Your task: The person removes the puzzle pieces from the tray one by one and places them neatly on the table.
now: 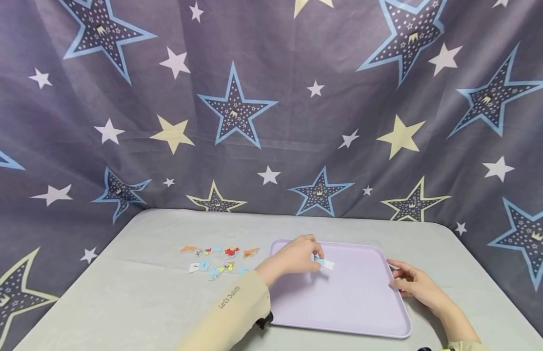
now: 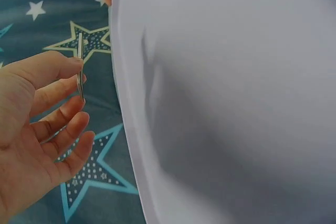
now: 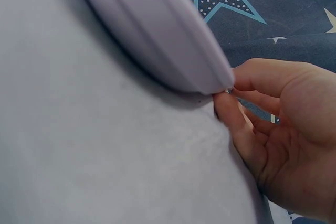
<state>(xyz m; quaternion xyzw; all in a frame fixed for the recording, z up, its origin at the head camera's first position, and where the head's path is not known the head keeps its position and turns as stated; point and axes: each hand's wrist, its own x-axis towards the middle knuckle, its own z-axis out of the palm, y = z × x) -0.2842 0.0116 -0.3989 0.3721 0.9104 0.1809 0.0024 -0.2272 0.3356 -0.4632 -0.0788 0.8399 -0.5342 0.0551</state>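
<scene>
My left hand [image 1: 297, 253] is over the left part of a lilac tray [image 1: 341, 307]. Its thumb and fingertips pinch a flat puzzle piece [image 1: 327, 263], blue and white, above the tray floor. In the left wrist view the same puzzle piece [image 2: 81, 69] shows edge-on as a thin strip, with the other fingers loosely bent below it. At the tray's right side, my right hand [image 1: 418, 285] holds the rim between thumb and fingertips. Close up in the right wrist view, the fingertips [image 3: 224, 103] are right at the tray's rim [image 3: 210, 72].
Left of the tray, several colourful puzzle pieces [image 1: 231, 251] lie loose in two rough rows on the pale tablecloth [image 1: 122, 292]. Some carry orange, red or blue pictures. Behind the table hangs a dark curtain [image 1: 289, 122] printed with stars.
</scene>
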